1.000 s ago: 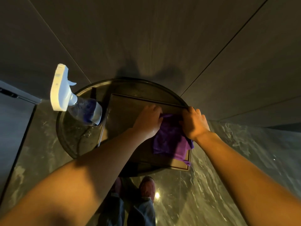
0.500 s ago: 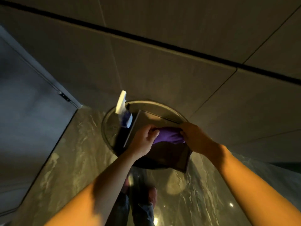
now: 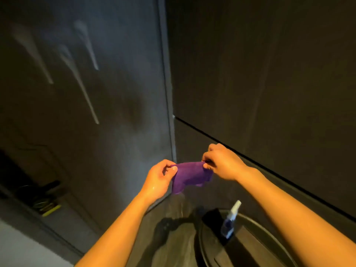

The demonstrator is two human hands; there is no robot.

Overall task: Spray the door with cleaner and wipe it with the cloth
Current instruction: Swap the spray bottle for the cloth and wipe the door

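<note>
A purple cloth (image 3: 189,175) hangs stretched between my two hands, lifted in front of me. My left hand (image 3: 159,178) pinches its left corner and my right hand (image 3: 221,162) pinches its right corner. The dark door (image 3: 107,112) fills the left half of the view, with several pale drip streaks of cleaner (image 3: 77,74) running down it. The spray bottle (image 3: 230,221), white-headed with a bluish body, stands below on a round dark table (image 3: 269,231), untouched.
A dark panelled wall (image 3: 269,74) rises on the right, meeting the door at a vertical frame edge (image 3: 169,93). A dark rectangular tray (image 3: 248,247) lies on the table. Marble floor (image 3: 177,218) shows below. A dim recess at lower left holds dark and yellow items (image 3: 48,201).
Both hands lifted the cloth off the tray and raised it. My view swung up and left, from the table toward the door. The spray bottle stayed on the table.
</note>
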